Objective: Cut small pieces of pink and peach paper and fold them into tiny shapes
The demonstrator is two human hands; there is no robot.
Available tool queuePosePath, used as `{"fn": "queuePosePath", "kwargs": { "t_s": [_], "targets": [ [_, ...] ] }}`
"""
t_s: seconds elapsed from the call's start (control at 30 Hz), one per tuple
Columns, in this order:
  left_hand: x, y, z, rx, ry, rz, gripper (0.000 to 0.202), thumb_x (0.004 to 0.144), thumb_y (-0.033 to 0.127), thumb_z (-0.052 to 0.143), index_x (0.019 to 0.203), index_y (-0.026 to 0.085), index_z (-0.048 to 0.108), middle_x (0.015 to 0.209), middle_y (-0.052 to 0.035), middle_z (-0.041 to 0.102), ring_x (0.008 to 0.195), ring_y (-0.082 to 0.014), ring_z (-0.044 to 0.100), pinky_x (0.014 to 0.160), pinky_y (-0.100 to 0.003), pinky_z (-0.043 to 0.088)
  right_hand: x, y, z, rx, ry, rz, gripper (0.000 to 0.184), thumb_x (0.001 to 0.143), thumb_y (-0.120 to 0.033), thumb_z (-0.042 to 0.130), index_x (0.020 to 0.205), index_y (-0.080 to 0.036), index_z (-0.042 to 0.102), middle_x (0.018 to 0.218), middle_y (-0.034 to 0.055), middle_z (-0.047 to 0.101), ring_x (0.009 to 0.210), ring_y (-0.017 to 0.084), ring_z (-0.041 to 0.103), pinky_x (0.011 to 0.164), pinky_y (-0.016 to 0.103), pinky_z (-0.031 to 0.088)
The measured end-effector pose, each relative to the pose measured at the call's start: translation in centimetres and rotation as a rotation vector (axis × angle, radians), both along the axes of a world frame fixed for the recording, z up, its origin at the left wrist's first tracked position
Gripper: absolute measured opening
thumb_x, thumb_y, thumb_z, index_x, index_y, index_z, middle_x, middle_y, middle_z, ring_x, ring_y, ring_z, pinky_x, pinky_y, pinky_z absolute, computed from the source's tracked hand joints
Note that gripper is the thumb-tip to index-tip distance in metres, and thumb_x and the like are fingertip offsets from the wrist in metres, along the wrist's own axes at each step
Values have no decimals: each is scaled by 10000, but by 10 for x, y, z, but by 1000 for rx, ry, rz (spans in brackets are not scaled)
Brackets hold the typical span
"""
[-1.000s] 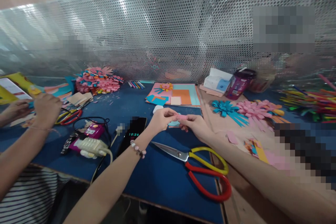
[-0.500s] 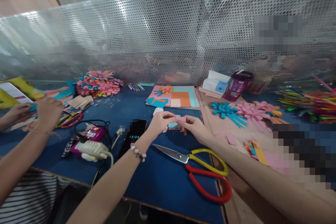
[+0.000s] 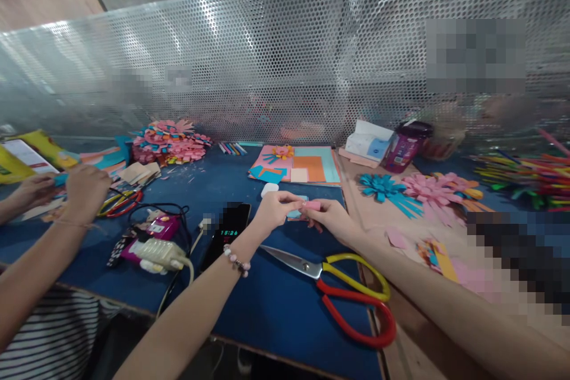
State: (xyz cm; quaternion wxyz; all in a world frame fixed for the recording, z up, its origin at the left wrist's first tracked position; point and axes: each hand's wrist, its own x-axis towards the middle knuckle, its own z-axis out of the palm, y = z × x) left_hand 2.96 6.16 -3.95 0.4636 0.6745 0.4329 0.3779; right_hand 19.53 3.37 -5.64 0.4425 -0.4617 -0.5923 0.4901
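Observation:
Both hands meet over the blue tabletop, pinching a small piece of pink paper between them. My left hand, with a beaded bracelet on its wrist, closes thumb and forefinger at the paper's left end. My right hand grips its right end. Just beneath and behind the fingers lies a small light-blue paper stack, partly covered by my hands. Large scissors with one yellow and one red handle rest half spread below my hands. Beyond my left hand is a small white object.
A phone and a purple power strip with cables lie left. Coloured paper sheets are at the back. Paper flowers and a purple cup stand right. A co-worker's hands work at the far left.
My fingers have shifted slightly around the pink paper, and more of its right end shows near my right hand. The whole view has moved a little. The scissors stay where they were.

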Motion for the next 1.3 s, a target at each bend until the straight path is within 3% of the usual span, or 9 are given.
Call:
{"fn": "queuePosePath", "kwargs": {
  "t_s": [0.1, 0.23, 0.37, 0.47, 0.73, 0.87, 1.03, 1.17, 1.3],
  "targets": [
    [0, -1, 0, 5, 7, -2, 330, 662, 420, 671, 816, 131, 706, 429, 22, 514, 338, -59, 353, 351, -206, 267, 0, 0, 0, -21, -84, -11, 208, 706, -336, 639, 751, -139, 690, 554, 3, 624, 393, 63, 421, 358, 183, 288],
    [2, -2, 3, 32, 10, -34, 290, 680, 374, 665, 827, 127, 711, 494, -7, 583, 391, -75, 427, 406, -209, 342, 0, -1, 1, 1, -51, -24, 202, 687, -334, 647, 717, -137, 686, 657, 33, 677, 484, 86, 500, 446, 202, 365],
    [1, -1, 4, 68, 35, -28, 297, 691, 376, 652, 837, 124, 712, 587, -35, 643, 457, -101, 512, 464, -222, 392, 0, 0, 0, -11, -54, -29, 221, 688, -362, 646, 714, -143, 652, 580, 4, 631, 429, 72, 457, 402, 196, 324],
    [0, 0, 3, 70, 65, -10, 325, 709, 404, 627, 866, 129, 702, 606, -29, 646, 385, -78, 467, 407, -212, 347, 0, 2, -4, -7, -31, -36, 254, 692, -384, 654, 794, -153, 624, 545, -24, 578, 421, 70, 445, 375, 183, 307],
    [-2, 0, 7, 161, 87, -20, 277, 766, 383, 571, 858, 136, 655, 771, -55, 668, 413, -75, 504, 402, -200, 374, 3, 4, -5, -14, 215, 4, 318, 779, -480, 559, 853, -173, 588, 553, -32, 535, 460, 92, 470, 432, 213, 376],
    [-3, -2, 7, 225, 120, -11, 245, 772, 373, 567, 849, 153, 644, 763, -46, 657, 504, -106, 564, 429, -197, 405, 2, 6, -6, -47, 289, 11, 308, 779, -479, 552, 843, -179, 582, 568, -30, 531, 517, 116, 510, 482, 239, 418],
    [0, -1, 5, 217, 64, -43, 247, 758, 366, 595, 858, 142, 634, 852, -69, 657, 705, -153, 637, 582, -221, 494, 3, 10, -12, -16, 267, -8, 250, 768, -426, 580, 824, -184, 594, 642, -22, 559, 549, 111, 512, 519, 244, 411],
    [2, 0, 0, 95, 8, -40, 351, 756, 404, 595, 984, 137, 601, 887, -92, 654, 683, -155, 644, 491, -200, 474, 4, 11, -15, -5, 267, -8, 278, 763, -437, 580, 872, -183, 607, 679, -13, 573, 579, 116, 516, 545, 253, 415],
    [2, 4, -7, 60, 8, -64, 334, 771, 416, 571, 953, 139, 612, 785, -73, 664, 571, -119, 606, 418, -173, 427, 5, 11, -16, -18, 263, 3, 280, 768, -432, 580, 877, -175, 610, 652, -14, 567, 584, 116, 521, 567, 254, 419]
  ]
}}
